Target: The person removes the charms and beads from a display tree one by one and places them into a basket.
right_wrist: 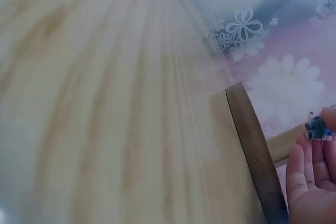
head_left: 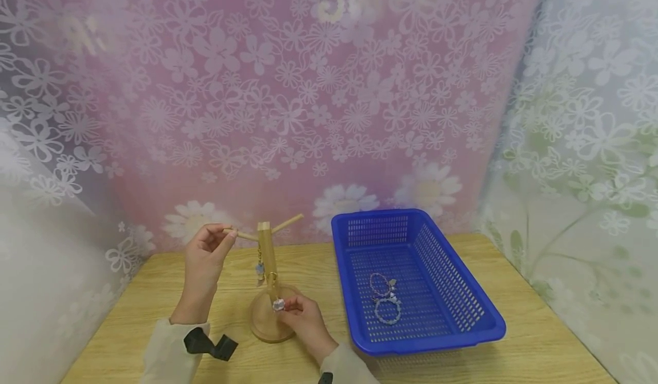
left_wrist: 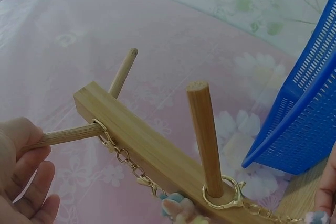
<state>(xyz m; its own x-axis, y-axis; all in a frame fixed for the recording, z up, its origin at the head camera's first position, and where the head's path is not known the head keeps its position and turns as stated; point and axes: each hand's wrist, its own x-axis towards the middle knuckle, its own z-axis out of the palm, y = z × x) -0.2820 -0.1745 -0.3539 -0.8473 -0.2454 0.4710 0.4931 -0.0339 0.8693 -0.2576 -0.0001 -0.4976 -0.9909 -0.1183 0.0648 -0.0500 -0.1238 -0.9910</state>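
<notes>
A wooden stand (head_left: 265, 247) with side pegs rises from a round base (head_left: 262, 321). My left hand (head_left: 205, 255) pinches the tip of its left peg (left_wrist: 65, 136) between thumb and forefinger. From that peg hangs a keychain with a gold chain (left_wrist: 131, 165) and a blue-and-pastel charm (head_left: 260, 271). A second keychain's gold ring (left_wrist: 210, 203) loops around the lower front peg (left_wrist: 203, 135). My right hand (head_left: 308, 322) holds this keychain's small charm (head_left: 278, 304) at the fingertips; in the right wrist view the charm (right_wrist: 316, 128) looks dark blue and white.
On the wooden table (head_left: 231, 367), right of the stand, sits a blue plastic basket (head_left: 343, 292). Inside it lie a pinkish bracelet (head_left: 371, 285) and a pale bracelet (head_left: 377, 315). Flower-patterned sheets (head_left: 329, 115) stand behind and at both sides. A dark strap (head_left: 197, 341) crosses the left sleeve.
</notes>
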